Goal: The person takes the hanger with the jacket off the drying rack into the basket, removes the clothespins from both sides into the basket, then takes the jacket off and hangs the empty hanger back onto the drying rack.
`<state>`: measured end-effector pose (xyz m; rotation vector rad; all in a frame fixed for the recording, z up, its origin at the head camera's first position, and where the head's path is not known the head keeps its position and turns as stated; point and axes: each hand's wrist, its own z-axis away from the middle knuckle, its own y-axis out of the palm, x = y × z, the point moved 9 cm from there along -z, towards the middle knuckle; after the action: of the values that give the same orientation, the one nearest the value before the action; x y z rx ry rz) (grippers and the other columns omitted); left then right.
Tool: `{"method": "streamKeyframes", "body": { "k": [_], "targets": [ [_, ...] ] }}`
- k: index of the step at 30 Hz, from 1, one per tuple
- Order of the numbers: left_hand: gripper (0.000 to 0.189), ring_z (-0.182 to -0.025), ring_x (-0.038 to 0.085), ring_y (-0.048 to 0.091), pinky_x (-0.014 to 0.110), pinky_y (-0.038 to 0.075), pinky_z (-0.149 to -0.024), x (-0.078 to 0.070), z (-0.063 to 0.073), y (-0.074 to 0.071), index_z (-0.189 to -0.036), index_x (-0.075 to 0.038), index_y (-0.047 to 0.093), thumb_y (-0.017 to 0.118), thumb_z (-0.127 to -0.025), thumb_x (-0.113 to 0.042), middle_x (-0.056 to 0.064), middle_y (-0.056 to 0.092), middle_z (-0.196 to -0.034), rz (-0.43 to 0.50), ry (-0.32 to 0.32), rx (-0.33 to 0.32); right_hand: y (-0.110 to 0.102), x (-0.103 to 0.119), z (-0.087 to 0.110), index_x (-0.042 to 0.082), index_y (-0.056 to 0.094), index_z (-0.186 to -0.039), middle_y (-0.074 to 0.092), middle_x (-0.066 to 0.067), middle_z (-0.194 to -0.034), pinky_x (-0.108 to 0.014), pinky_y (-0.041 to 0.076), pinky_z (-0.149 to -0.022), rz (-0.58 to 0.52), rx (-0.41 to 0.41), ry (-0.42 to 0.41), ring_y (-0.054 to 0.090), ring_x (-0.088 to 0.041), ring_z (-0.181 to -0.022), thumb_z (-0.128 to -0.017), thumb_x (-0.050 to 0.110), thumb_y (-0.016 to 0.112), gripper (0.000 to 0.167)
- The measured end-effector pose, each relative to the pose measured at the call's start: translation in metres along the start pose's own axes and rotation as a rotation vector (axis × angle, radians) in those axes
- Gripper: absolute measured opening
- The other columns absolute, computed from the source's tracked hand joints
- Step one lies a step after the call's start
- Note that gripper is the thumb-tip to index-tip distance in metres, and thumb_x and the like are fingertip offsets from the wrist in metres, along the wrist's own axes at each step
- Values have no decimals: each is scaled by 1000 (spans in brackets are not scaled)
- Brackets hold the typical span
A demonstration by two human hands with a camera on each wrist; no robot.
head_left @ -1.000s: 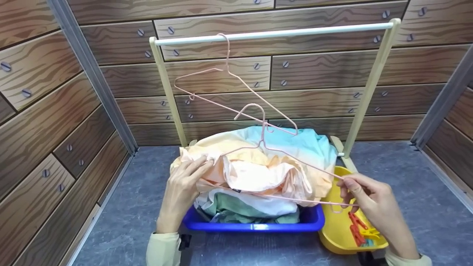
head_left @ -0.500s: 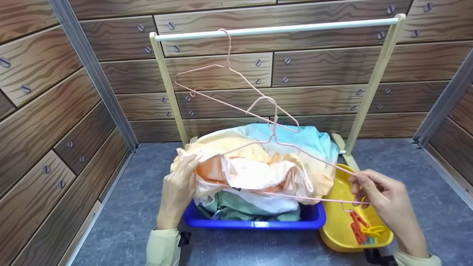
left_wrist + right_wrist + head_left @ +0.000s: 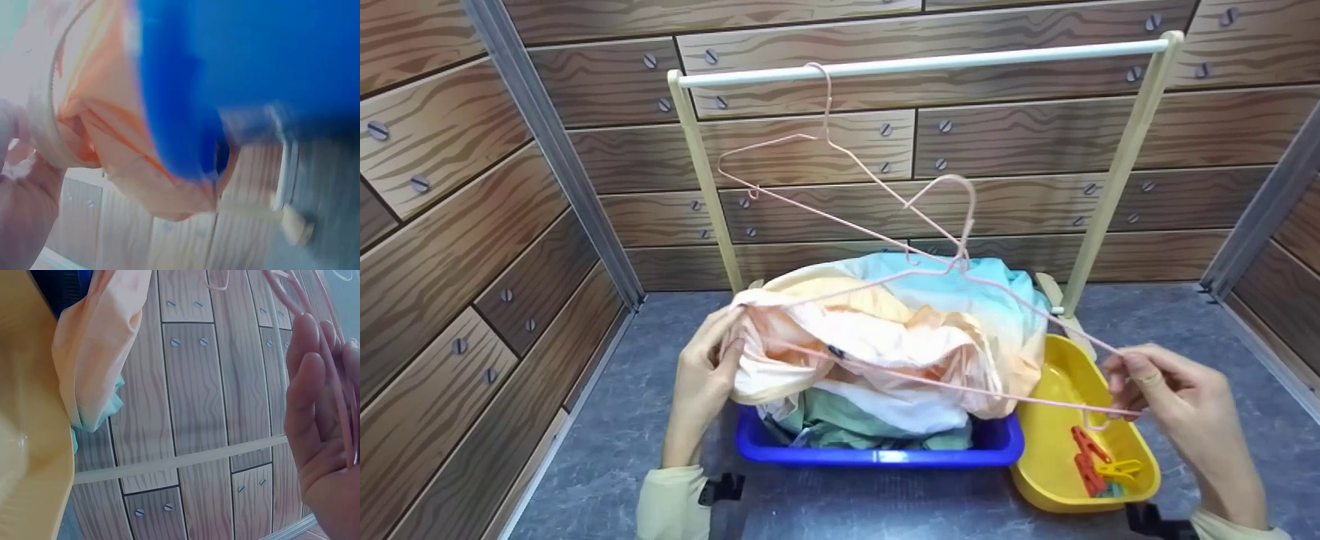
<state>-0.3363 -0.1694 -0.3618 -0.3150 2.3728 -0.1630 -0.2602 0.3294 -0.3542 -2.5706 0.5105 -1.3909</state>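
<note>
Nr bin (image 3: 877, 456), L hand (image 3: 701, 375) pinching cloth (image 3: 772, 379), R hand (image 3: 1192, 394) curled rnd hanger (image 3: 1035, 401)

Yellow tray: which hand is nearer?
Right. The right hand is at the right side of the yellow tray; the left hand is across the blue basin from it.

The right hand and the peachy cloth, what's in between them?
In the head view, a pink hanger stretches from the right hand to the peachy cloth. Under that stretch you can see part of the yellow tub.
</note>
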Motion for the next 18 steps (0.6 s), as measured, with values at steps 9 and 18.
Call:
{"method": "streamKeyframes", "body": {
  "k": [9, 18],
  "targets": [
    [58, -112, 27, 58, 35, 46, -96, 11, 5, 10, -136, 0, 54, 60, -82, 19, 16, 59, -128, -163, -94, 24, -6, -9, -1, -14, 61, -97, 60, -14, -71, -26, 52, -46, -128, -59, 40, 61, -19, -52, -102, 1, 47, 22],
    [50, -98, 21, 63, 39, 52, -84, -8, 14, 49, -128, -10, 59, 66, -84, 13, 7, 66, -118, -234, 46, 136, -4, -11, -4, -14, 61, -97, 60, -15, -70, -26, 52, -46, -126, -114, 59, 61, -19, -51, -103, 5, 47, 24]
  ]
}}
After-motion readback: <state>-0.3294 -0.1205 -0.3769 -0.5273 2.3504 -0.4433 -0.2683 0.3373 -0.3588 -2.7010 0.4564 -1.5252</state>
